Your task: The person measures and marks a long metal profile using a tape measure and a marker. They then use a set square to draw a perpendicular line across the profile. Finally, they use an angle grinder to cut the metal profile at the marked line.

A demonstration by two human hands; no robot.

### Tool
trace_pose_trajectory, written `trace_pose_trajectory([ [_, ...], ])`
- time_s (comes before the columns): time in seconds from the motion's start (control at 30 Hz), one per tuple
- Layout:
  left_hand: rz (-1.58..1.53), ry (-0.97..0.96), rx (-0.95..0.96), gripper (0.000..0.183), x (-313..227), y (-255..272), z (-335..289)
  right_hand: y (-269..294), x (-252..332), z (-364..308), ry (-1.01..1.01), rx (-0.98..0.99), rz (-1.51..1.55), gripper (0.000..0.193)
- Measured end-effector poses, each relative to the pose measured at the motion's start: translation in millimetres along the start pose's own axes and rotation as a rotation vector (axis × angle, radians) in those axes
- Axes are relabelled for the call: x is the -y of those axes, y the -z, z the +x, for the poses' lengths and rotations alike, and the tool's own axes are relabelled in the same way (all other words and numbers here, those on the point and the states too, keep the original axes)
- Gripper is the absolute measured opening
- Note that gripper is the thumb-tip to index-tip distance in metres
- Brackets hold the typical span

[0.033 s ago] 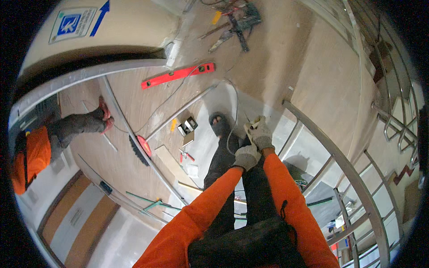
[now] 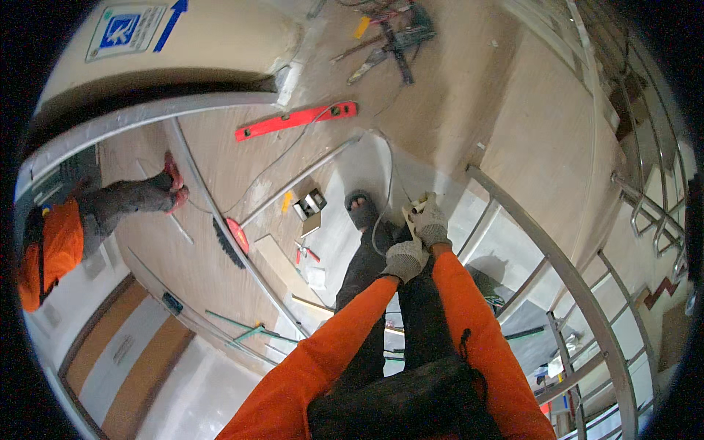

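Both my hands wear grey knit gloves and are close together in front of my right leg. My right hand [image 2: 430, 223] is closed round the upper part of a pale narrow piece [image 2: 410, 222], whose exact kind I cannot make out. Just below and to the left, my left hand [image 2: 405, 259] is curled closed at the lower end of that piece; its fingers are partly hidden. A thin grey cord [image 2: 389, 158] loops over the floor and passes beside my left hand.
A curved metal railing [image 2: 546, 242] rises on my right. To the left lie a red spirit level [image 2: 297, 121], a brush [image 2: 233, 238], red-handled pliers [image 2: 306, 252] and an opened small box [image 2: 310, 205]. Power tools [image 2: 396, 40] lie ahead. Another person in orange [image 2: 62, 238] is at far left.
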State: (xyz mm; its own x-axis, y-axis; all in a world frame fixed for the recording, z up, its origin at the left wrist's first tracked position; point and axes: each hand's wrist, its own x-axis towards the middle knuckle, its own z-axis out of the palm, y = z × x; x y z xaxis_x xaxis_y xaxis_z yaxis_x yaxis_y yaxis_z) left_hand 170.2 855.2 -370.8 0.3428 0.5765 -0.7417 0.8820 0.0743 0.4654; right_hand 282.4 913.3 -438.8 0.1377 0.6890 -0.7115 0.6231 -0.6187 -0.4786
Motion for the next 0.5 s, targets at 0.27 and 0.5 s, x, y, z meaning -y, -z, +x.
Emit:
trace_pose_trajectory([
  [0.27,-0.062,0.188,0.000,0.035,46,-25,-57,-72,12,-37,0.006,0.259,-0.143,0.072],
  [0.5,0.020,0.180,-0.165,0.026,103,-29,-84,-144,17,-49,0.368,0.115,-0.236,0.066],
])
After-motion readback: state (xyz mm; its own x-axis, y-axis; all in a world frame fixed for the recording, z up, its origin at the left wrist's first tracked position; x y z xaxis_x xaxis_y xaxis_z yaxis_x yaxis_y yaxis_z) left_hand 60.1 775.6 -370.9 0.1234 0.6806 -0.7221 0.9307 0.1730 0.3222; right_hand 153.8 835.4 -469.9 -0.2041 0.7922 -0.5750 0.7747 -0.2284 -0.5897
